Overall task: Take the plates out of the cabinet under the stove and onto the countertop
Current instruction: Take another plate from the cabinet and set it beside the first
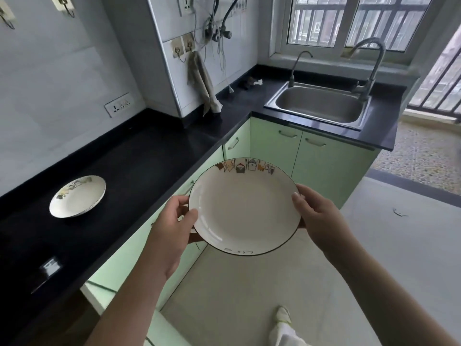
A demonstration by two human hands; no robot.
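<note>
plate (243,211) in hand was the whole matter of the head view: a round white one with a thin dark rim line, a band of small coloured figures along its far edge and a scrawl of lettering near the close edge. it was held level in the air, out in front of the pale green cabinet doors (314,156), off the worktop (139,166) and to its right. the left hand (172,221) gripped the left rim, thumb on top and fingers curled beneath; the right hand (316,216) gripped the right rim the same way, so each grip was closed on the plate.

a second plate (77,196) already sat on the worktop, well apart to the left, white with a printed pattern on its far side.

to do this step well, i judged the plate should travel left and stay flat, then be lowered onto bare worktop beside the other one, near edge down gently before the fingers slid out from under.

the glaze looked smooth and shiny, catching a highlight at the lower left, and likely slippery. the worktop was black, polished and hard, so a careless landing could chip the rim. the steel sink (321,106) sat far off at the right.
</note>
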